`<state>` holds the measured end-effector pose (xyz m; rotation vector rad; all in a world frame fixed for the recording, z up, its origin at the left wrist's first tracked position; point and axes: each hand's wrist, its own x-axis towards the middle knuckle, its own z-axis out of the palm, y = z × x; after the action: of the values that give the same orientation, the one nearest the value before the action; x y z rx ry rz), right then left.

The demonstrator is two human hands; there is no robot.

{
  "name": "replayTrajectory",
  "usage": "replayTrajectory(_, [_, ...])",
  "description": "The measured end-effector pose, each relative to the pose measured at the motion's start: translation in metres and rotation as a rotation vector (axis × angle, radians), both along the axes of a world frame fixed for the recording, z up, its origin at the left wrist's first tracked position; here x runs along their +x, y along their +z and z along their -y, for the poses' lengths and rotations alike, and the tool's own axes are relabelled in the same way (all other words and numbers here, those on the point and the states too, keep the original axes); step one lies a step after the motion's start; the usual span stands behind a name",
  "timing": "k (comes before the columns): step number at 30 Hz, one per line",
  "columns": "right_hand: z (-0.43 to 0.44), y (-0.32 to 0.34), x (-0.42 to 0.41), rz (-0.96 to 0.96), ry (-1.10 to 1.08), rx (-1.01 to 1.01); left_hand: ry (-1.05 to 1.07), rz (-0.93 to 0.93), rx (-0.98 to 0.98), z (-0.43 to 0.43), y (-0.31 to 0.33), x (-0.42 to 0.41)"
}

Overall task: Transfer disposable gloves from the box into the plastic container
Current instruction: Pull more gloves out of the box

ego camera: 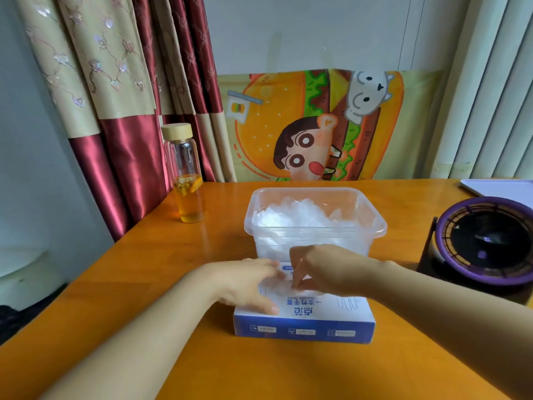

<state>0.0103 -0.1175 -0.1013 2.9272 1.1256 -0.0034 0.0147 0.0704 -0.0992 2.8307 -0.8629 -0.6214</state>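
Your left hand (245, 284) presses flat, fingers (268, 269) straight, on the glove box (302, 324), likely so it stays put while your right hand (323, 269) pinches a clear glove (281, 287) at its opening. The plastic container (315, 230), already holding crumpled gloves (302, 215), sits just behind the box, which keeps each carry short.

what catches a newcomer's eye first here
The bright cartoon burger poster behind the table grabs the eye first. At centre, a clear container holds crumpled gloves. In front, the left hand rests on the blue box while the right hand pinches a glove at its opening.
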Motion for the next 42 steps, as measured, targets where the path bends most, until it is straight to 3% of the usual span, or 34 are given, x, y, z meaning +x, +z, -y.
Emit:
replayTrajectory(6, [0.006,0.053,-0.011,0.133,-0.001,0.311,0.008,0.009,0.055,0.002,0.003,-0.001])
replayTrajectory(12, [0.001,0.007,-0.012,-0.071,-0.015,-0.067,0.008,0.014,-0.021,0.002,0.003,-0.003])
replayTrajectory(17, [-0.001,0.007,-0.007,0.006,-0.045,0.118,0.034,-0.011,-0.048,0.000,0.000,0.000])
replayTrajectory(23, [0.013,0.019,-0.010,0.010,-0.099,0.122,0.034,-0.014,-0.034,0.005,0.003,0.000])
replayTrajectory(29, [0.007,0.005,-0.005,-0.074,-0.290,0.527,0.036,-0.066,-0.140,-0.001,0.008,-0.001])
replayTrajectory(33, [-0.002,-0.013,-0.009,-0.165,-0.344,0.619,0.003,-0.038,-0.089,-0.003,0.004,-0.004])
replayTrajectory(36, [0.002,-0.005,-0.012,-0.294,-0.329,0.800,0.018,-0.020,-0.110,-0.004,-0.002,-0.005])
replayTrajectory(40, [-0.003,-0.009,-0.015,-0.171,-0.271,0.446,0.048,0.016,-0.144,-0.006,-0.012,-0.006])
replayTrajectory(42, [-0.009,-0.018,-0.018,-0.164,-0.294,0.553,0.059,0.012,-0.158,-0.007,-0.016,-0.006])
